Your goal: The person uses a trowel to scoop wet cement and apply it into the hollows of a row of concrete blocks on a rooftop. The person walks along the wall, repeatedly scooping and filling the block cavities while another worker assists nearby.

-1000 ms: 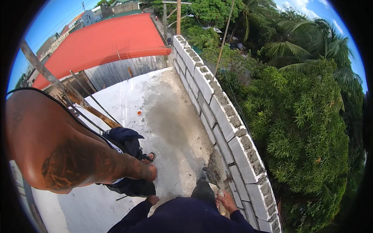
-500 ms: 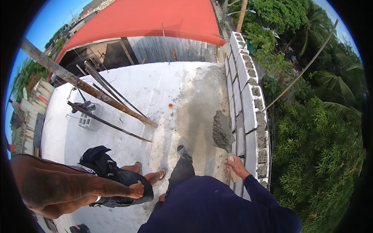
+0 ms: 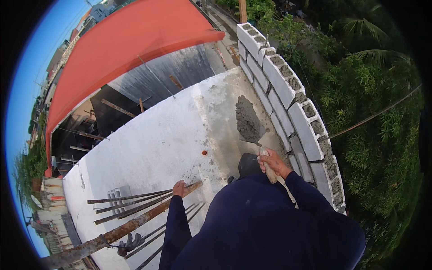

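In my right hand [image 3: 273, 163] is the pale handle of a trowel [image 3: 269, 172], held with closed fingers. A heap of wet grey mortar [image 3: 249, 119] covers most of its blade, which points away from me over the roof slab near the block wall [image 3: 280, 108]. My left hand [image 3: 179, 188] is out at my left side, its small fingers loosely extended and seemingly empty. In the picture it overlaps several rusty steel bars [image 3: 135, 208] and a thicker rusty pole [image 3: 135, 222]; whether it touches them is unclear.
Hollow blocks with mortar-filled cores form the wall on my right, with trees [image 3: 369, 148] beyond. An orange-brown round spot [image 3: 204, 153] marks the white slab [image 3: 153, 144]. A loose hollow block [image 3: 119, 198] sits behind the bars. A red roof [image 3: 135, 49] lies past the slab's far edge.
The view has turned and shifted, bringing the bars closer on my left. My left hand has come into view, and the other person has left it. The mortar-loaded trowel stays in my right hand.
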A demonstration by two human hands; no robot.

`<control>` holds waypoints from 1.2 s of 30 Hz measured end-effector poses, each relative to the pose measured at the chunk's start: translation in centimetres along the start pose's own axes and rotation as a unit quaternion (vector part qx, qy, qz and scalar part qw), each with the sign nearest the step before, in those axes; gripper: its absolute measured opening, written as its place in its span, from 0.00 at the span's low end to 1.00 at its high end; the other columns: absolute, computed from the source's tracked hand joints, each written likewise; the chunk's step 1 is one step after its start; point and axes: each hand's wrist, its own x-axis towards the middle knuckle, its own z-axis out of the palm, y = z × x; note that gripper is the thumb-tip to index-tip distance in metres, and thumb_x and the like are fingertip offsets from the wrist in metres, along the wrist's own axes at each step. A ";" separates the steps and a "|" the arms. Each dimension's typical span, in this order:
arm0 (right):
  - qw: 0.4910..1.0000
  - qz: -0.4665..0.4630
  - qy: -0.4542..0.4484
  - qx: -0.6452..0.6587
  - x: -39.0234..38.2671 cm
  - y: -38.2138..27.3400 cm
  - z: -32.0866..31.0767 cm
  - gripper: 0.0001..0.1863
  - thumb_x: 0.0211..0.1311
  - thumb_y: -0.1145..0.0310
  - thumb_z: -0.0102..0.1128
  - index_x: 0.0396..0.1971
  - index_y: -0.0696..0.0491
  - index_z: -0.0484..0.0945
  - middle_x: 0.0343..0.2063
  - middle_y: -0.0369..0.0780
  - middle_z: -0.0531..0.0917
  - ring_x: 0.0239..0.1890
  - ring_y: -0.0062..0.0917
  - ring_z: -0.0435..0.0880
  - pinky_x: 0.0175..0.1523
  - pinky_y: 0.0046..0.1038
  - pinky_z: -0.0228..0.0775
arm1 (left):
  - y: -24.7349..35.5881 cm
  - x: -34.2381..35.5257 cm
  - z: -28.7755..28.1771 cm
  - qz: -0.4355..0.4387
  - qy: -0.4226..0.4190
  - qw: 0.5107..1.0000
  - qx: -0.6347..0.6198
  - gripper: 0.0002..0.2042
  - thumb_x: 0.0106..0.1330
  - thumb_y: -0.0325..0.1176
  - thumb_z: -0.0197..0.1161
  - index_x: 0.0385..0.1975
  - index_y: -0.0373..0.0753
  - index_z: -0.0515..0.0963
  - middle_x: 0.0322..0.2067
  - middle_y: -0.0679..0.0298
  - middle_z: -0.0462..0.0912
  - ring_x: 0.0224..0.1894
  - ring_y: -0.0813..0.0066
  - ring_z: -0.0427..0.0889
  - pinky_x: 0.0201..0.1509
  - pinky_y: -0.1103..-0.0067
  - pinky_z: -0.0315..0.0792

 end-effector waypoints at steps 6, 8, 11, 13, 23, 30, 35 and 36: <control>0.998 -0.035 0.042 -0.008 13.6 -5.1 0.1 0.09 0.53 0.76 0.53 0.35 0.56 0.66 0.16 0.36 0.69 0.13 0.20 0.69 0.18 0.24 0.64 | 23.2 11.0 -1.5 0.112 0.029 0.993 0.004 0.20 0.62 0.43 0.50 0.53 0.42 0.67 0.46 0.59 0.75 0.40 0.66 0.77 0.40 0.72 0.70; 0.997 -0.048 0.061 0.011 19.5 -7.5 -0.4 0.09 0.52 0.75 0.53 0.35 0.57 0.67 0.15 0.36 0.69 0.13 0.20 0.70 0.18 0.25 0.65 | 27.8 14.8 0.8 0.100 -0.016 0.994 0.032 0.20 0.62 0.41 0.49 0.52 0.41 0.67 0.45 0.60 0.76 0.41 0.67 0.77 0.43 0.72 0.69; 0.995 -0.067 0.064 0.034 27.9 -11.6 -1.5 0.09 0.52 0.75 0.53 0.34 0.58 0.67 0.15 0.36 0.69 0.13 0.20 0.71 0.18 0.24 0.64 | 31.4 20.5 4.9 0.035 -0.081 0.991 0.099 0.18 0.63 0.41 0.52 0.51 0.43 0.69 0.42 0.63 0.78 0.37 0.72 0.78 0.37 0.75 0.72; 0.989 -0.114 0.080 0.044 33.6 -14.4 -2.2 0.10 0.52 0.75 0.53 0.34 0.59 0.67 0.15 0.36 0.70 0.12 0.20 0.71 0.17 0.24 0.64 | 32.6 23.4 6.7 0.140 -0.170 0.908 0.357 0.19 0.60 0.41 0.55 0.49 0.40 0.72 0.41 0.60 0.78 0.38 0.73 0.78 0.39 0.77 0.72; 0.950 -0.188 0.233 0.085 53.7 -20.2 -4.4 0.09 0.51 0.75 0.53 0.32 0.60 0.67 0.14 0.37 0.72 0.12 0.20 0.71 0.20 0.25 0.64 | 51.1 37.9 13.0 0.234 -0.295 0.795 0.476 0.16 0.60 0.40 0.56 0.45 0.40 0.74 0.44 0.55 0.77 0.47 0.62 0.76 0.51 0.74 0.69; 0.903 -0.158 0.360 0.175 67.6 -16.7 -1.2 0.09 0.51 0.77 0.53 0.32 0.59 0.67 0.14 0.37 0.71 0.11 0.21 0.70 0.18 0.25 0.64 | 60.4 55.0 13.9 0.167 -0.439 0.694 0.545 0.17 0.62 0.40 0.54 0.47 0.39 0.72 0.45 0.57 0.77 0.48 0.68 0.75 0.52 0.77 0.68; 0.837 -0.115 0.401 0.354 77.1 -14.0 7.5 0.08 0.52 0.77 0.53 0.32 0.57 0.66 0.14 0.38 0.71 0.11 0.22 0.70 0.17 0.26 0.65 | 66.9 67.1 9.7 0.137 -0.446 0.670 0.578 0.16 0.61 0.40 0.55 0.46 0.40 0.73 0.41 0.61 0.79 0.43 0.70 0.78 0.46 0.78 0.70; 0.824 -0.110 0.398 0.389 78.2 -13.5 9.6 0.08 0.53 0.76 0.53 0.32 0.57 0.66 0.14 0.37 0.70 0.11 0.22 0.70 0.17 0.26 0.65 | 67.9 69.0 8.5 0.071 -0.424 0.718 0.547 0.16 0.62 0.40 0.54 0.46 0.40 0.73 0.39 0.63 0.79 0.41 0.72 0.78 0.43 0.79 0.71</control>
